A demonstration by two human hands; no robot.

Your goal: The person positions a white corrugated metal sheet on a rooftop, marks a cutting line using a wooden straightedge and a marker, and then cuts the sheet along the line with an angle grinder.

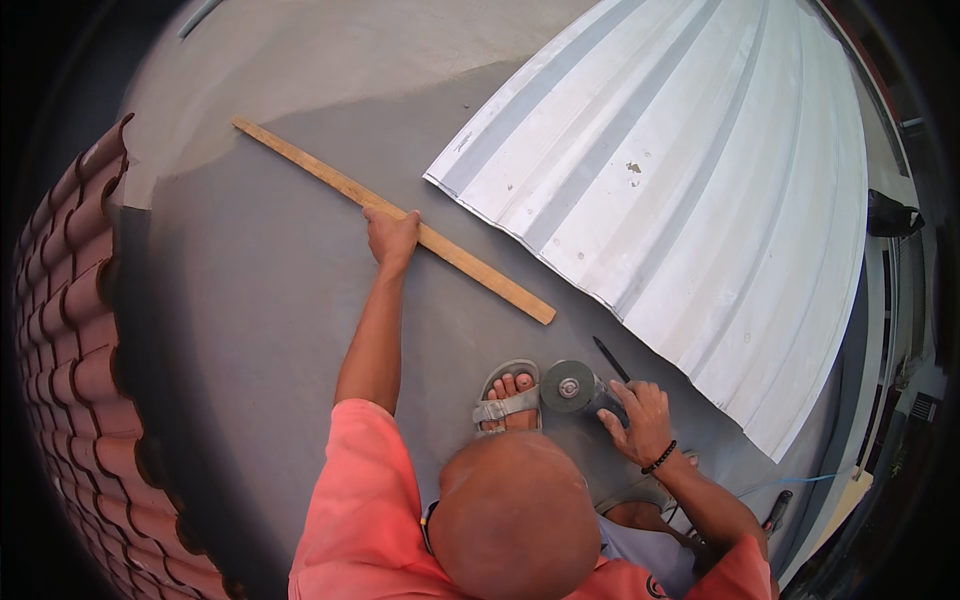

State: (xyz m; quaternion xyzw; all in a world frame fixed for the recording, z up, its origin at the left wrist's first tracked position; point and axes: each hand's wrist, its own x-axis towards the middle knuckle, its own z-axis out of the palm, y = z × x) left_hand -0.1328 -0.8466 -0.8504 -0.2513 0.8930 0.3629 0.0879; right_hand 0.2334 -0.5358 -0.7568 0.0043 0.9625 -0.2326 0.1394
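Squared wooden batten (pixel 452 252), round disc (pixel 568 388), ribbed sheet (pixel 690 200)

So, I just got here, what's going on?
A person in a coral shirt has the left hand closed around a long wooden strip. The right hand is at a grinder, though I can't tell whether it grips it. The grinder's disc is apart from the wood. A large white ribbed sheet lies ahead and to the right, with reddish roof tiles off to the left.
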